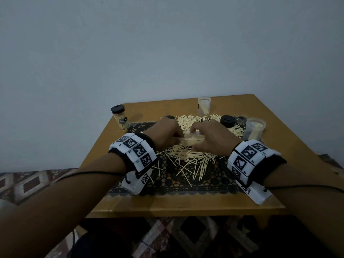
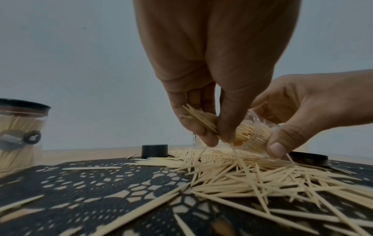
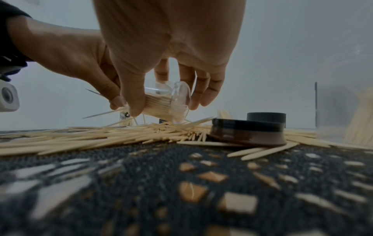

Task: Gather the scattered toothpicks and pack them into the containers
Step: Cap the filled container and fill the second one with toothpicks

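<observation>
Loose toothpicks (image 1: pixel 188 159) lie in a heap on a black lace mat (image 1: pixel 186 187). My right hand (image 1: pixel 194 138) grips a small clear container (image 3: pixel 159 103) tipped on its side just above the heap, thumb below and fingers over it. It is packed with toothpicks. My left hand (image 1: pixel 178 139) pinches a bundle of toothpicks (image 2: pixel 201 121) at the container's mouth (image 2: pixel 242 135). A few picks hang down from the bundle toward the pile.
A closed container with a black lid (image 1: pixel 120 118) stands at the back left. Open clear containers holding toothpicks stand at the back (image 1: pixel 204 106) and at the right (image 1: pixel 254 129). Loose black lids (image 1: pixel 227 121) (image 1: pixel 170 117) lie by the heap. The wooden table's front edge (image 1: pixel 186 207) is close.
</observation>
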